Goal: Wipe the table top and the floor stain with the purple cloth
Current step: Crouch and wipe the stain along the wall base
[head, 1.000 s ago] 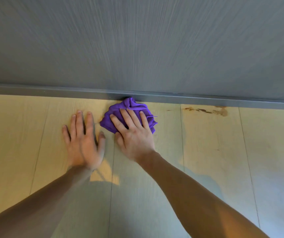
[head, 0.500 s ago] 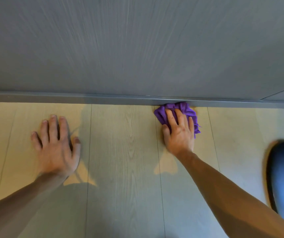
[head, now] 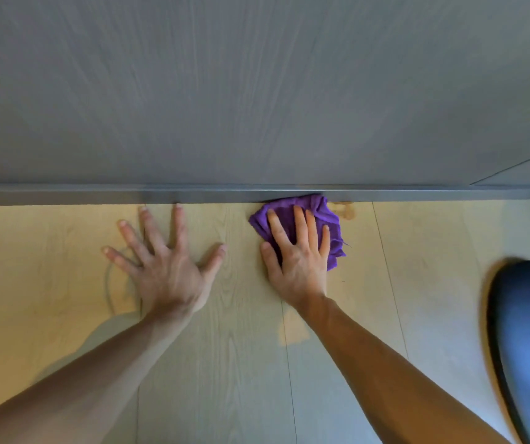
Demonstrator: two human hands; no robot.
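The crumpled purple cloth [head: 318, 216] lies on the pale wood-plank floor [head: 231, 363], pushed up against the grey baseboard [head: 97, 193]. My right hand [head: 299, 261] presses flat on the cloth, fingers spread over it. A brownish stain [head: 345, 209] shows on the floor just right of the cloth, at the baseboard. My left hand [head: 164, 267] rests flat on the bare floor to the left of the cloth, fingers splayed, holding nothing. The table top is not in view.
A grey wood-grain panel [head: 257, 91] rises behind the baseboard and fills the upper half. A dark blue rounded shape [head: 529, 341], blurred, sits at the right edge above the floor.
The cloth and my right hand have slid left off the stain, whose right part now shows. My left hand sits closer to the right hand, fingers spread wider.
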